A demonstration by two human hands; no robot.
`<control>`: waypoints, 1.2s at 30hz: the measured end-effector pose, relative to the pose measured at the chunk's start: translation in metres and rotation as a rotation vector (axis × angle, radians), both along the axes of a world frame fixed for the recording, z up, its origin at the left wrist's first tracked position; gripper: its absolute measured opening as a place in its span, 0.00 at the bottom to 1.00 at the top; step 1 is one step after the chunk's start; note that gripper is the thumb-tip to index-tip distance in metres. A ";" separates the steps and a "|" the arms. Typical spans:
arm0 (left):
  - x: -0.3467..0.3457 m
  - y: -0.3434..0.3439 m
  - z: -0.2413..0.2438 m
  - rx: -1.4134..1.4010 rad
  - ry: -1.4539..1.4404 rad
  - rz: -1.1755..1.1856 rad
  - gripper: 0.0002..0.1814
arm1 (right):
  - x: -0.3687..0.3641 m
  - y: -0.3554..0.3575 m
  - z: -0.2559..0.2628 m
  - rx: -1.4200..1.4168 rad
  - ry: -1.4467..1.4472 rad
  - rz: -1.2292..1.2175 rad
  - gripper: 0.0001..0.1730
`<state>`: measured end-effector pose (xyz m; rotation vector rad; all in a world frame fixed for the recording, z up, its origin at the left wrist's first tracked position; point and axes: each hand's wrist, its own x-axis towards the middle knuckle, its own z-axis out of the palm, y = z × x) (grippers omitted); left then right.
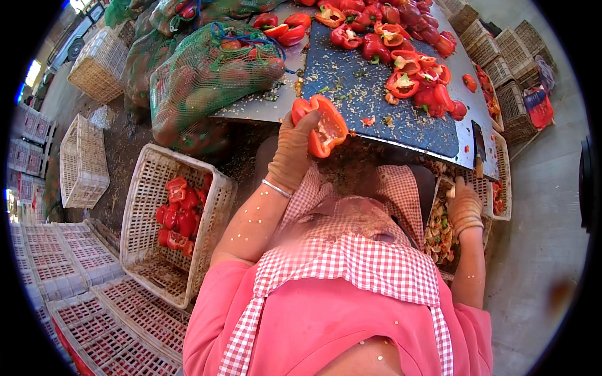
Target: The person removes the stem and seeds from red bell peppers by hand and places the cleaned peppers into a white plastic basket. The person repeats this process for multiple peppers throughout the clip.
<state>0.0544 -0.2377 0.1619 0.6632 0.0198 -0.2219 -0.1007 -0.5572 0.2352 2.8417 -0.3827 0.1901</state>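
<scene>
My left hand (292,148), in a stained glove, grips a hollowed red bell pepper piece (328,127) at the near edge of the metal table; its cut side faces up. My right hand (464,204), also gloved, is low at the right, over a crate of pepper cores and scraps (438,230). A small pale thing shows at its fingertips; whether it is held cannot be told. A knife with a wooden handle (479,150) lies on the table's right edge. Cut and whole red peppers (404,70) are heaped on the blue mat (376,110), which is strewn with seeds.
Green net sacks of peppers (207,75) stand at the table's left. A plastic crate (136,221) with red pepper pieces (181,211) is at my left side. Stacked crates (122,324) fill the lower left. More crates (512,51) stand at the far right, beyond the table.
</scene>
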 end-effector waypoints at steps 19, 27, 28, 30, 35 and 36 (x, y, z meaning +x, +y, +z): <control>0.002 -0.028 -0.004 0.614 -0.157 0.079 0.19 | 0.148 0.140 -0.023 1.307 0.220 0.476 0.08; 0.050 -0.023 0.033 1.111 -0.824 0.603 0.17 | 0.159 0.082 -0.084 0.590 0.035 0.573 0.10; 0.049 -0.033 0.032 1.203 -1.121 0.331 0.20 | 0.164 0.092 -0.086 0.494 0.126 0.658 0.11; 0.049 -0.039 0.019 1.327 -1.144 0.415 0.24 | 0.191 0.097 -0.059 0.442 0.287 0.558 0.12; 0.056 0.085 -0.020 1.683 -0.616 0.843 0.26 | 0.313 0.075 -0.026 0.398 0.021 0.353 0.17; 0.045 0.120 -0.030 1.804 -0.488 0.873 0.27 | 0.342 0.074 -0.033 0.353 -0.038 0.369 0.21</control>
